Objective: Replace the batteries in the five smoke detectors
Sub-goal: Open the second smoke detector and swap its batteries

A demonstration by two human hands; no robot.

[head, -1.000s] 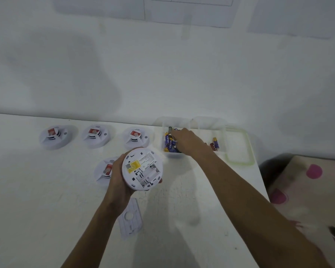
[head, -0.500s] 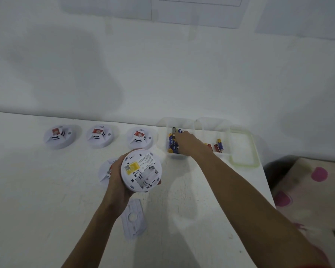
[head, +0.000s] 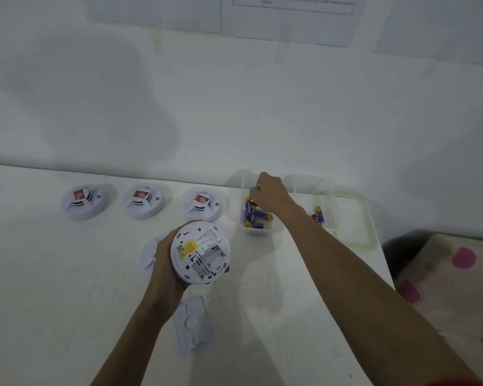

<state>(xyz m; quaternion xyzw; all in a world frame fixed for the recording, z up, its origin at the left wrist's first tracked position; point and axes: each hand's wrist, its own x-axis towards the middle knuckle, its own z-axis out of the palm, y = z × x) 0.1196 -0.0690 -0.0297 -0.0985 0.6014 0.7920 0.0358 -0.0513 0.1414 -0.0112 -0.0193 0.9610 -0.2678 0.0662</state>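
**Opened detector held, batteries reached for**

Nearest on the counter (head: pixel 53 288), a cover plate (head: pixel 194 325) is laid flat. Just beyond it, the detector (head: pixel 200 252) is gripped by the left hand (head: pixel 166 270). The fingers are curled round its rim, its back is turned up and the battery bay is uncovered. A second detector (head: pixel 148 253) is half hidden behind that hand.

Farther on, the right hand (head: pixel 272 193) is lowered into a clear tub (head: pixel 258 232) over the batteries (head: pixel 253 215). Its fingers are curled, but whether a battery is pinched cannot be told. A few loose cells (head: pixel 318 214) are seen in the next tub (head: pixel 313 185), with a lid (head: pixel 370 218) beside it.

By the wall, the left detector (head: pixel 81 200), middle detector (head: pixel 142 200) and right detector (head: pixel 202 203) are set in a row.
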